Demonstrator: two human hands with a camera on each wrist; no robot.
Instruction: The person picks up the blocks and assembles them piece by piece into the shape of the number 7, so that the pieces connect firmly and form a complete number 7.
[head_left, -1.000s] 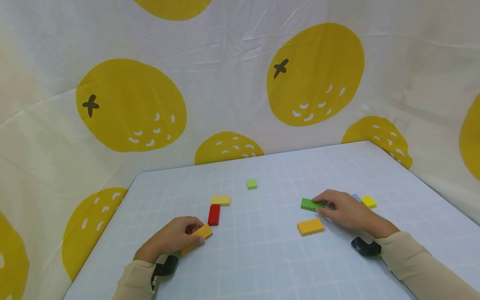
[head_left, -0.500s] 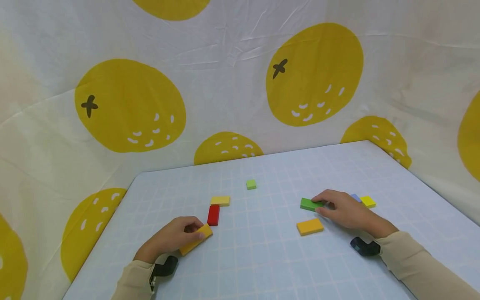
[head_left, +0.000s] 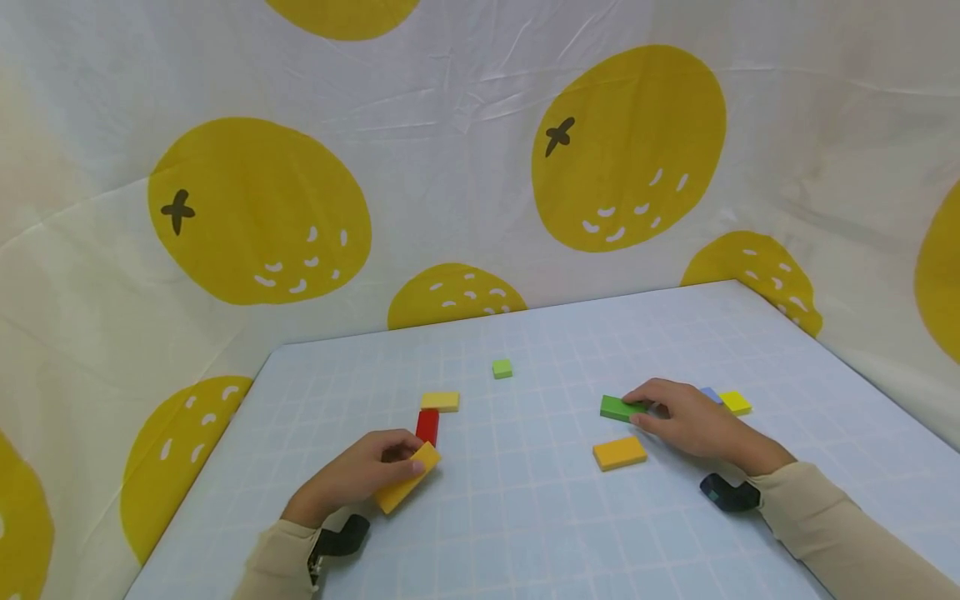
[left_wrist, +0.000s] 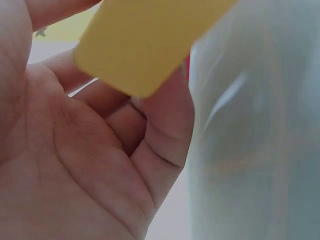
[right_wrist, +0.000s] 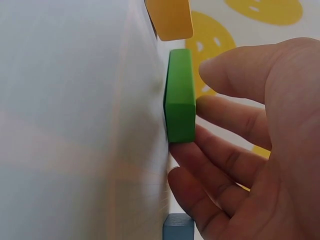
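Moving toward the red block [head_left: 427, 424], the left hand [head_left: 358, 472] is pinching an orange block [head_left: 407, 484], seemingly lifting it; well right of red, the right hand [head_left: 688, 419] is touching the green block [head_left: 617, 408], its grip unclear.

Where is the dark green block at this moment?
In the head view, the dark green block lies right of centre, at the right hand, just beyond an orange block.
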